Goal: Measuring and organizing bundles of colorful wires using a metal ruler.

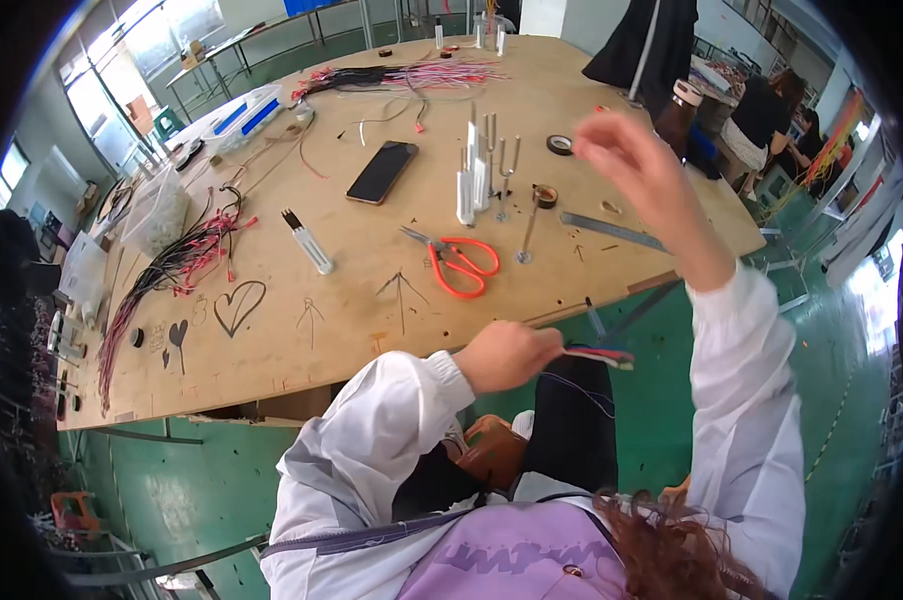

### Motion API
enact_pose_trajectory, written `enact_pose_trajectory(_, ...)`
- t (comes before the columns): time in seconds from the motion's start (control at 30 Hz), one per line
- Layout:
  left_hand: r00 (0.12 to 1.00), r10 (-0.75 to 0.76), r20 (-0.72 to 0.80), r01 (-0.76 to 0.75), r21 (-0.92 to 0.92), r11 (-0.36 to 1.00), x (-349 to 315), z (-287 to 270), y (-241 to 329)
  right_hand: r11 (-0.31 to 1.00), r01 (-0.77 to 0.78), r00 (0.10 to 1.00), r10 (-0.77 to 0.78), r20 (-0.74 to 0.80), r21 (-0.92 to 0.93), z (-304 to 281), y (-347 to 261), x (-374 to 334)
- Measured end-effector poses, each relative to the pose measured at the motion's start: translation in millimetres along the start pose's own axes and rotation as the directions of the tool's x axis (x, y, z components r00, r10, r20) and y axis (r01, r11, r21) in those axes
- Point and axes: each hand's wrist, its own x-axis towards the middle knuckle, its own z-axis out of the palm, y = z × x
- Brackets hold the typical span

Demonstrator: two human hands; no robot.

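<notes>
The person's left hand (506,355) is closing into a loose fist near the lap, just off the near edge of the pale brown wooden table (351,235). It is gripping a thin bundle of red, dark and pale wires (601,354), whose ends are sticking out to the right, over the legs and the green floor.

Beyond, orange-handled metal scissors (439,246) are lying on the wood with their blades slightly parting. To their right, the right hand (641,170) is hovering above the table, half open with fingers loosely bending to the left; whether it is holding anything thin cannot be told. Under its wrist side, a flat grey metal ruler (611,231) is lying near the table's edge.

Farther in, slim fork-topped metal posts (504,175) are standing upright beside white upright blocks (466,195). A black rectangular phone (382,172) is lying to their left. Toward the far end, a long heap of black and pink-red wires (401,75) is stretching across the wood.
</notes>
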Motion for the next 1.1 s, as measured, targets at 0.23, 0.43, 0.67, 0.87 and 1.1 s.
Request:
enact_pose_trajectory(0.23, 0.97, 0.24, 0.019, -0.236, -0.135, 0.962, 26, 10, -46, 0.778, 0.182, 0.943, 0.036, 0.332, -0.601, 134, 82, 181)
enact_pose_trajectory(0.43, 0.885, 0.312, -0.345, -0.434, -0.371, 0.821, 38, 50, -60, 0.489, 0.272, 0.8, 0.363, 0.477, -0.829, 222, 169, 229)
enact_pose_trajectory(0.67, 0.925, 0.191, -0.329, -0.34, -0.492, 0.802, 29, 38, -58, 0.141, 0.486, 0.706, 0.518, 0.482, -0.863, 234, 169, 262)
enact_pose_trajectory(0.87, 0.994, 0.1, 0.043, -0.067, -0.486, 0.871, 20, 3, -57, 0.518, 0.518, 0.691, 0.216, 0.69, -0.681, 204, 70, 279)
enact_pose_trajectory(1.1, 0.948, 0.175, -0.265, -0.294, -0.527, 0.797, 31, 37, -64, 0.419, 0.365, 0.915, 0.0, 0.402, -0.831, 201, 62, 305)
